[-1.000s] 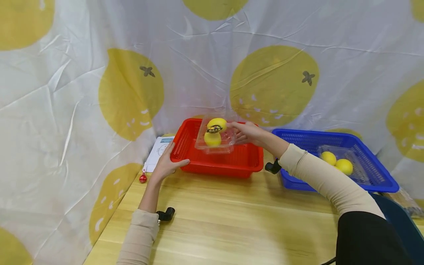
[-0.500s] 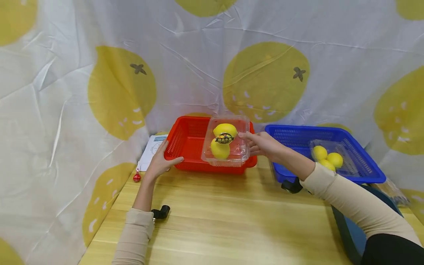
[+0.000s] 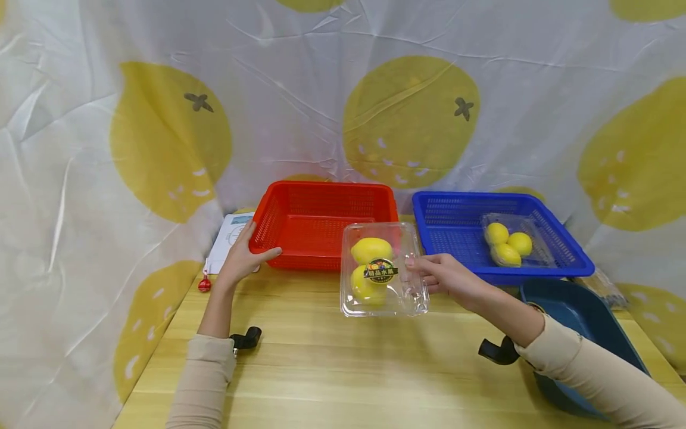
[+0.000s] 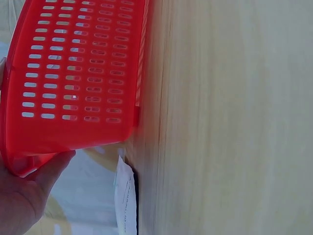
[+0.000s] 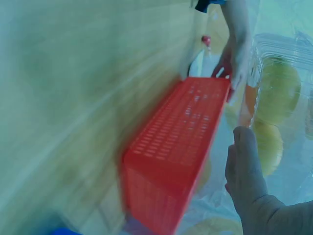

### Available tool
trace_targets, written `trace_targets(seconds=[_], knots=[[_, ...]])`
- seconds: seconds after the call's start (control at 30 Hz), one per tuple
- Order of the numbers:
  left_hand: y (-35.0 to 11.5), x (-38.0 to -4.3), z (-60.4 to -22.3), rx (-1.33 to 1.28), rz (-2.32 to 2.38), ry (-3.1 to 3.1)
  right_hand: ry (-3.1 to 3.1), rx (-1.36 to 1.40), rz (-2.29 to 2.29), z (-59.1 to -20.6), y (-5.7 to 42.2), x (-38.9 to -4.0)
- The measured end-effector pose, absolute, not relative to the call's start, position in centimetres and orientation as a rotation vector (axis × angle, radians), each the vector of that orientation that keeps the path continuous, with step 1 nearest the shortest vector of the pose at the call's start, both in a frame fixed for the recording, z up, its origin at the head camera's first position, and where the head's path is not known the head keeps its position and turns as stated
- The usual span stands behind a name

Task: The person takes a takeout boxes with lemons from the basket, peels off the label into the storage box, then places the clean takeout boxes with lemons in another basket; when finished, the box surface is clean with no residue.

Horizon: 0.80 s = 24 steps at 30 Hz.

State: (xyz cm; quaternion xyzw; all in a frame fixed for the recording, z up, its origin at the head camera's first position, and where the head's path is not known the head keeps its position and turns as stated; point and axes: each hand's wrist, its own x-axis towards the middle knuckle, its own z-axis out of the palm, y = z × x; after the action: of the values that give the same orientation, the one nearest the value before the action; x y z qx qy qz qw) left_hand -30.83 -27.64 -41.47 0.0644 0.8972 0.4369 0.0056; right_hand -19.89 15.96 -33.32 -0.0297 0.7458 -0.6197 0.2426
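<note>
The right grip [image 3: 443, 277] holds one clear box [image 3: 403, 241] showing two lemons [image 3: 370, 251].

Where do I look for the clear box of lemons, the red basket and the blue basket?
Clear box [image 3: 395, 292], head view: unlabelled part of its lid.
Red basket [image 3: 316, 233], head view: its bare floor.
Blue basket [image 3: 454, 241], head view: its bare floor, left part.

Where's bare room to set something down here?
Mainly the tabletop between the left sleeve and the teal tub, in front of the red basket. The red basket's visible floor and the left part of the blue basket show bare too. Crowded: by the left hand, paper and red bell, and where tub and blue basket lie close.
</note>
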Motion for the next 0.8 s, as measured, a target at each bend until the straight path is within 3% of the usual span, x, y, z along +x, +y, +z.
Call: trace_targets(seconds=[0.43, 0.8], knots=[[-27.4, -30.7, -41.8, 0.184, 1.396, 2.761, 1.957, -0.019, -1.751, -39.2, 18.6, -15.3], [-27.4, -30.7, -41.3, 0.176, 1.404, 2.778, 1.941, 0.102, -1.781, -43.4, 20.4, -14.8]])
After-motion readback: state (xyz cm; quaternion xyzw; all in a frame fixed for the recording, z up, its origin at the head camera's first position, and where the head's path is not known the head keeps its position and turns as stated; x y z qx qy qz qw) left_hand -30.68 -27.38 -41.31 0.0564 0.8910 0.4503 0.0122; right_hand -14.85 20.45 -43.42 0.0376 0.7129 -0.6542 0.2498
